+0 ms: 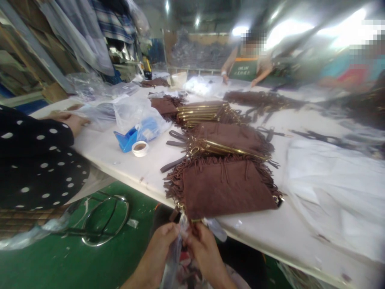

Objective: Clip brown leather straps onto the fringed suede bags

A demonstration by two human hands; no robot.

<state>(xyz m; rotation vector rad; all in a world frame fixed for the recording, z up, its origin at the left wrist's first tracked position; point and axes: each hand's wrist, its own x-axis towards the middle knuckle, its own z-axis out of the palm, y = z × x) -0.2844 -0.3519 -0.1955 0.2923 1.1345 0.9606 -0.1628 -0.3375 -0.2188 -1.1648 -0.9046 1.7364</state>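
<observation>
At the near table edge, my left hand is closed in a pinch on a thin clear plastic strip that hangs down between my hands. My right hand is closed too, its fingertips meeting the same plastic; part of its grip is hidden. Just beyond my fingers lies a brown fringed suede bag, flat, with a metal clasp at its right corner. Behind it are a second brown bag with a gold zipper and a stack of gold-zippered bags.
A blue tape dispenser and a tape roll sit left of the bags. White sheeting covers the table's right. A co-worker's polka-dot sleeve is at left; another person stands across. A metal-ringed stool stands below.
</observation>
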